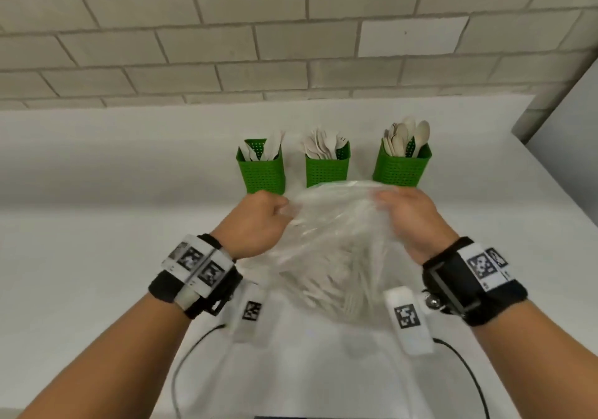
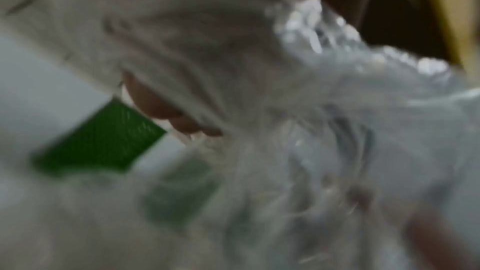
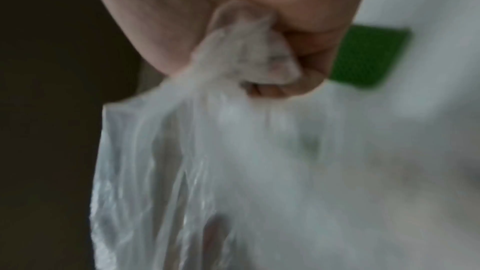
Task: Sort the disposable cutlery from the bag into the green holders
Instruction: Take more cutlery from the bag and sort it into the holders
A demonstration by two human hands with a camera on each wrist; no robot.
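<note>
Both hands hold a clear plastic bag (image 1: 336, 250) above the white bench (image 1: 97, 192), in front of three green holders. The left hand (image 1: 255, 224) is curled in a fist round the bag's left upper edge, and the right hand (image 1: 411, 221) has its fingers curled round a bunched part of the right upper edge; the right wrist view shows the plastic gathered and pinched between thumb and fingers. The bag hangs between the two hands with its mouth stretched towards the holders, and a heap of pale disposable cutlery (image 1: 336, 286) shows dimly through the plastic in its lower part. Which kinds of cutlery lie in the bag cannot be told through the plastic.

The three perforated holders stand in a row near the back of the bench, apart from one another. The left holder (image 1: 262, 172) has a few pale pieces leaning to its right side, seemingly knives. The middle holder (image 1: 326, 171) holds a bundle of forks, tines up. The right holder (image 1: 401, 168) holds spoons, bowls up. The bag's top edge overlaps the lower fronts of the middle and right holders in the head view.

Each wrist wears a black strap with printed marker tags (image 1: 197, 265). Behind the bench stands a wall of pale bricks (image 1: 291, 30). Both wrist views are blurred.
</note>
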